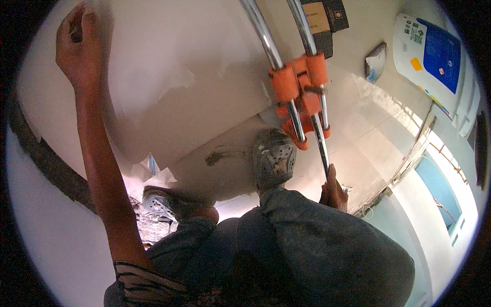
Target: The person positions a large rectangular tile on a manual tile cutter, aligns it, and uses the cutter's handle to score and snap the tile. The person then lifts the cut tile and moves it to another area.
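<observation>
A manual tile cutter with two shiny metal rails [264, 37] and an orange sliding carriage [307, 94] stands to the right of the middle. From the carriage a metal handle [320, 146] slopes down toward me. My right hand [335, 194] is closed around its lower end, partly hidden behind my knee. Far to the left, my left arm stretches forward over a large pale, smooth surface [169, 61]. My left hand [84, 48] there has its fingers curled in; a dark gap shows between them, and I cannot make out what they hold, if anything.
My feet in worn clogs [274, 158] stand close to the cutter. Crumpled white paper [159, 174] lies by the left clog. Back right are a dark cardboard box [335, 15], a small packet [376, 62] and a white bucket with a blue label [434, 56]. A bright opening [440, 189] shows at right.
</observation>
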`<state>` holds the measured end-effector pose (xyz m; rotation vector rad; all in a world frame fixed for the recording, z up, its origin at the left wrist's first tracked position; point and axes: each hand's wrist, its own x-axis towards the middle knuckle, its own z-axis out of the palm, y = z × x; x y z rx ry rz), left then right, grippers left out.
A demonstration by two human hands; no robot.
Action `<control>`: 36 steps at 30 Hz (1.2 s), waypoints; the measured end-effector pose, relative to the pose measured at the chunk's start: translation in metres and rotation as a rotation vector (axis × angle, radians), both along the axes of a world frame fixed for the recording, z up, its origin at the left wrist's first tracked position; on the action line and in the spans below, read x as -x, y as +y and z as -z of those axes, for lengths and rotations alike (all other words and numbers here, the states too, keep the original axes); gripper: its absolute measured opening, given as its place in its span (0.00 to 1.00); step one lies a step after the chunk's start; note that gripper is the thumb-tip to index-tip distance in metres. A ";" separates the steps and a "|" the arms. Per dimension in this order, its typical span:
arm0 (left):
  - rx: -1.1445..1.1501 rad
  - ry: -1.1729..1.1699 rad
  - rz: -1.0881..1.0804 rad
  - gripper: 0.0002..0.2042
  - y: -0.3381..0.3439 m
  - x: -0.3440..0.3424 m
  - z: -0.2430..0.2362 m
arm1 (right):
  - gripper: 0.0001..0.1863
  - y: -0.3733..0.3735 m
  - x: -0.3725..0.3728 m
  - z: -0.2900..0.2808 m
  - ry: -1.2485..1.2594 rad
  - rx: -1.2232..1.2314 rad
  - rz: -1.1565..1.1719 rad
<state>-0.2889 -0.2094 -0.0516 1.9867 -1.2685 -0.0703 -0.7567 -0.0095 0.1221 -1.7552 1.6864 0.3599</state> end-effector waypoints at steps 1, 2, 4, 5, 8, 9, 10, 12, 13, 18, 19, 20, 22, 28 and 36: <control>-0.003 0.045 0.018 0.19 -0.001 0.003 0.000 | 0.44 -0.004 -0.003 0.001 -0.002 -0.005 0.007; 0.024 -0.082 0.042 0.17 0.000 0.000 0.006 | 0.44 -0.007 -0.004 0.003 -0.004 0.009 -0.004; 0.102 -0.338 0.087 0.15 -0.005 -0.009 0.013 | 0.44 -0.016 -0.008 0.012 -0.004 0.098 -0.081; 0.074 -0.304 0.083 0.15 -0.006 -0.013 0.013 | 0.42 -0.022 -0.012 0.013 -0.015 0.063 -0.044; -0.007 -0.254 0.095 0.17 -0.011 -0.013 0.012 | 0.40 -0.049 -0.033 0.013 -0.030 0.027 -0.002; -0.031 -0.286 0.098 0.17 -0.015 -0.019 0.011 | 0.42 -0.064 -0.041 0.018 -0.036 0.063 -0.050; -0.052 -0.315 0.113 0.17 -0.025 -0.024 0.013 | 0.44 -0.074 -0.048 0.023 -0.038 0.101 -0.087; -0.094 -0.392 0.209 0.21 -0.054 -0.052 0.020 | 0.44 -0.089 -0.059 0.027 -0.042 0.120 -0.085; -0.127 -0.454 0.212 0.23 -0.053 -0.073 0.014 | 0.44 -0.101 -0.062 0.029 -0.072 0.129 -0.126; -0.120 -0.766 0.291 0.28 -0.122 -0.114 0.030 | 0.43 -0.120 -0.082 0.034 -0.092 0.097 -0.094; -0.125 -0.790 0.274 0.30 -0.124 -0.121 0.037 | 0.43 -0.123 -0.082 0.035 -0.117 0.150 -0.117; -0.121 -0.808 0.272 0.32 -0.133 -0.120 0.043 | 0.43 -0.124 -0.086 0.036 -0.130 0.205 -0.125; -0.118 -0.703 0.172 0.35 -0.120 -0.089 0.024 | 0.44 -0.142 -0.089 0.043 -0.168 0.175 -0.137; -0.236 -0.569 0.187 0.36 -0.126 -0.067 0.004 | 0.49 -0.195 -0.139 0.024 -0.073 -0.029 -0.054; -0.328 -0.441 0.172 0.36 -0.129 -0.062 -0.021 | 0.47 -0.229 -0.167 0.015 -0.100 0.034 -0.111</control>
